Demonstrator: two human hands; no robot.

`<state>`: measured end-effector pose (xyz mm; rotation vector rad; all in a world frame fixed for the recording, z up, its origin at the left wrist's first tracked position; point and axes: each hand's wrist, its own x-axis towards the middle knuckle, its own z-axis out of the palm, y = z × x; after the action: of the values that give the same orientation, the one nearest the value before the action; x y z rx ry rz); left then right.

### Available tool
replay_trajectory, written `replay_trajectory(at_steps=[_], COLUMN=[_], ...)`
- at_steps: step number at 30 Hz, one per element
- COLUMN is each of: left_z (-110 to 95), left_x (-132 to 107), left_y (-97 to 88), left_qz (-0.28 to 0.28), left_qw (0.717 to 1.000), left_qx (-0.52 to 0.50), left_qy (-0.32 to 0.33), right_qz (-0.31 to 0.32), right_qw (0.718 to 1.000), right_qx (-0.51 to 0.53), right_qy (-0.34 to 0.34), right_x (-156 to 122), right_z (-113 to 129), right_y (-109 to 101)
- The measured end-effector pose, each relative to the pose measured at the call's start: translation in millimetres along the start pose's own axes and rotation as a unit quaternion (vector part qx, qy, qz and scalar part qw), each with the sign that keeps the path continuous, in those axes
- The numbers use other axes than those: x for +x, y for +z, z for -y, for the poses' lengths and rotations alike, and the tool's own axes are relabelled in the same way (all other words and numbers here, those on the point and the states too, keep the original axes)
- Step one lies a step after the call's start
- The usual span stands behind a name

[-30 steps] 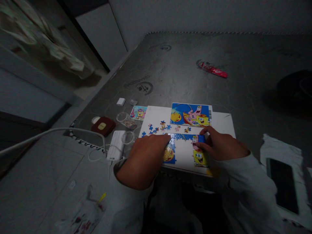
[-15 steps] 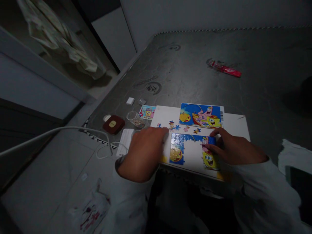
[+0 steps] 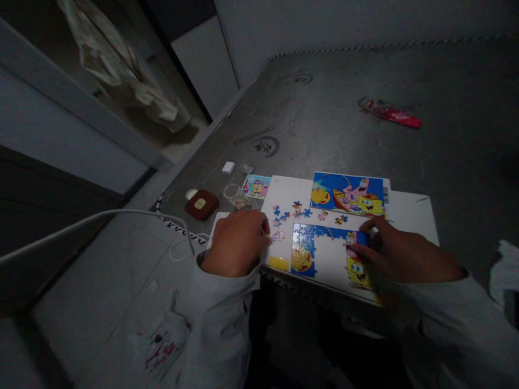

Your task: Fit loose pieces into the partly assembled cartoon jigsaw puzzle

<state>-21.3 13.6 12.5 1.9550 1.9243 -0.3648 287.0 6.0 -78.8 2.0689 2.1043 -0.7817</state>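
Both hands work the puzzle [image 3: 330,251]: our left hand [image 3: 237,243] pinches a loose piece [image 3: 278,236], our right hand [image 3: 399,254] lies open steadying the frame, so we align gently.

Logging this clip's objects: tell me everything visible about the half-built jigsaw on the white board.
The partly assembled puzzle lies flat on the white board. Only an edge frame is joined: a blue top strip, a left column with a yellow-orange patch, and a right column showing a yellow cartoon figure. Its middle is bare. It looks like thin printed card. The right hand rests on its right column; the left hand lies apart, to its left.
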Motion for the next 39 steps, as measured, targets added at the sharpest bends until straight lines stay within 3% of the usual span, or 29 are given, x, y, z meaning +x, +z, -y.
replay_trajectory(at_steps=[7, 21, 26, 32, 39], left_z=[1.4, 2.3, -8.7, -34.1, -36.1], left_x=[6.1, 6.1, 3.6, -1.8, 4.1], left_y=[5.1, 4.5, 5.9, 7.7, 13.4], left_qz=[0.012, 0.011, 0.014, 0.073, 0.062], left_qw=[0.999, 1.0, 0.999, 0.992, 0.993], left_qx=[-0.024, -0.021, -0.006, 0.022, 0.049], left_qy=[0.032, 0.016, 0.044, 0.098, 0.089], right_qz=[0.013, -0.008, 0.039, 0.092, 0.154], right_qw=[0.999, 0.999, 0.997, 0.993, 0.984], right_qx=[-0.007, 0.01, 0.028, -0.032, -0.056], right_qy=[0.03, 0.044, 0.057, 0.069, 0.064], right_x=[-3.3, -15.1, -21.7, -27.3, -25.5], right_z=[7.8, 17.6, 12.6, 21.2, 8.2], right_y=[-6.2, -11.1, -14.4, -20.9, -20.1])
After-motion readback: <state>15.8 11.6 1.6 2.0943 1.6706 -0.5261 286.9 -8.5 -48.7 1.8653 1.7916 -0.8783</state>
